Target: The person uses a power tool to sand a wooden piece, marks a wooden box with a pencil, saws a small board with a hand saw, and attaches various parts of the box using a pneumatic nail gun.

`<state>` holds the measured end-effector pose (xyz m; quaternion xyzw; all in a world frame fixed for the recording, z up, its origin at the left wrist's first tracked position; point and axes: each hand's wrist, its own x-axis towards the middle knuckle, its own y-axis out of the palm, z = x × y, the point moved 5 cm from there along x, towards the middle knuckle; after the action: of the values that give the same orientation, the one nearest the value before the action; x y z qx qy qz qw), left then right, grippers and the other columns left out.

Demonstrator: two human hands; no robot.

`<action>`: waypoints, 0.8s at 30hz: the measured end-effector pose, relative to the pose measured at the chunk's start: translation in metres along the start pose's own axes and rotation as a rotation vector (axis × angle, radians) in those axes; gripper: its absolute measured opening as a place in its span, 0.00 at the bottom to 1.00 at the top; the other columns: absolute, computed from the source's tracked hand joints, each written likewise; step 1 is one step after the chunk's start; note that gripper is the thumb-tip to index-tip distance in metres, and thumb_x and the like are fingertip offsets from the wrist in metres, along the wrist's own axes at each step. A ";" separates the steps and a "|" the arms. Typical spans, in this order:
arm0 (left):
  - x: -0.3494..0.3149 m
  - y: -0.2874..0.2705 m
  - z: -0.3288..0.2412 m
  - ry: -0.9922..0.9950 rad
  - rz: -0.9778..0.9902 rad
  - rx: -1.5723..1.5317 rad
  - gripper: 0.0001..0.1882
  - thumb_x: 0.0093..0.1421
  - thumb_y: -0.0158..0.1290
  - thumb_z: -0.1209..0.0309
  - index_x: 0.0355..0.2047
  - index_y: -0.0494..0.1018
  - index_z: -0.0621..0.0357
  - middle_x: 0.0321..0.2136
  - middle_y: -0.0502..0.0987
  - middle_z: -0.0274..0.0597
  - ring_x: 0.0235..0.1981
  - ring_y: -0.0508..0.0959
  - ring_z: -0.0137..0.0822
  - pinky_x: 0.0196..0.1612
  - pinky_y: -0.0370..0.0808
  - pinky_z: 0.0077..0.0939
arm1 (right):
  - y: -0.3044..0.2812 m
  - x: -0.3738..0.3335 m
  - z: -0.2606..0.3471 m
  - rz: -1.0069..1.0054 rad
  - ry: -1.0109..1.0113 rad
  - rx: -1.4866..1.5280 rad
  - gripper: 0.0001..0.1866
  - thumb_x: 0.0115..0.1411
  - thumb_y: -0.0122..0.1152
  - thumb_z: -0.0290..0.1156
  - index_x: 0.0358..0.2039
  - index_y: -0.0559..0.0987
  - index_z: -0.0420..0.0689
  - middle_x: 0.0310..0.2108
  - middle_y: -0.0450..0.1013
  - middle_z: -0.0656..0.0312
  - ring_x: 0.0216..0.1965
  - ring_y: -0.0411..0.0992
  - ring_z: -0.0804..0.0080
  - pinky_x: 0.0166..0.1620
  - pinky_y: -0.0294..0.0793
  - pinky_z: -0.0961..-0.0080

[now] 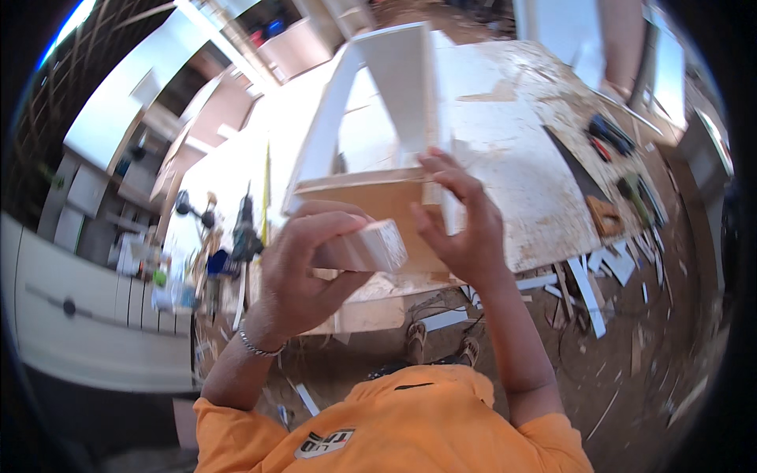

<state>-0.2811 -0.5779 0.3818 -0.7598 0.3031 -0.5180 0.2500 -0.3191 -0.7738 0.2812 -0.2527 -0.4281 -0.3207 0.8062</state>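
A rectangular open wooden frame point(359, 188), with pale boards for sides, stands on the workbench in front of me. My left hand point(296, 264) is closed around a short wooden block point(371, 247), its rough, pale end facing the frame's right side. The block is held just on my side of the frame's near board; whether the two touch I cannot tell. At the near right corner of the frame is my right hand point(471, 225), its fingers and thumb gripping that corner.
The white-topped workbench point(505, 181) carries a drill point(246, 229) and yellow tape point(266, 189) at left. At right lie a handsaw point(603, 214), red-handled pliers point(601, 150) and a dark power tool point(611, 134). Offcuts point(587, 299) litter the floor. Cabinets point(87, 292) stand left.
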 end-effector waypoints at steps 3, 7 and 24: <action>-0.064 -0.005 0.013 -0.196 -0.057 -0.076 0.30 0.50 0.71 0.80 0.51 0.70 0.56 0.46 0.80 0.48 0.48 0.82 0.44 0.50 0.79 0.36 | 0.009 -0.007 0.034 0.046 -0.068 -0.106 0.21 0.54 0.69 0.23 0.50 0.77 0.46 0.57 0.77 0.51 0.61 0.74 0.48 0.61 0.73 0.53; -0.136 -0.022 0.014 -0.387 -0.119 -0.146 0.31 0.54 0.67 0.85 0.54 0.63 0.56 0.45 0.76 0.49 0.46 0.79 0.37 0.49 0.80 0.33 | 0.027 -0.040 0.082 0.093 -0.060 0.210 0.17 0.52 0.71 0.21 0.44 0.80 0.44 0.46 0.82 0.54 0.48 0.79 0.53 0.52 0.77 0.57; -0.516 -0.226 0.035 -1.317 -0.689 -0.390 0.24 0.64 0.64 0.70 0.59 0.73 0.62 0.46 0.81 0.42 0.45 0.80 0.28 0.48 0.78 0.28 | 0.408 -0.247 0.313 0.817 1.020 0.795 0.10 0.64 0.70 0.25 0.44 0.81 0.36 0.42 0.82 0.60 0.44 0.80 0.75 0.50 0.78 0.77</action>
<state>-0.3469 -0.0482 0.1993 -0.9934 -0.0761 0.0559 0.0649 -0.2911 -0.2143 0.1747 0.0977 0.0415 0.1041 0.9889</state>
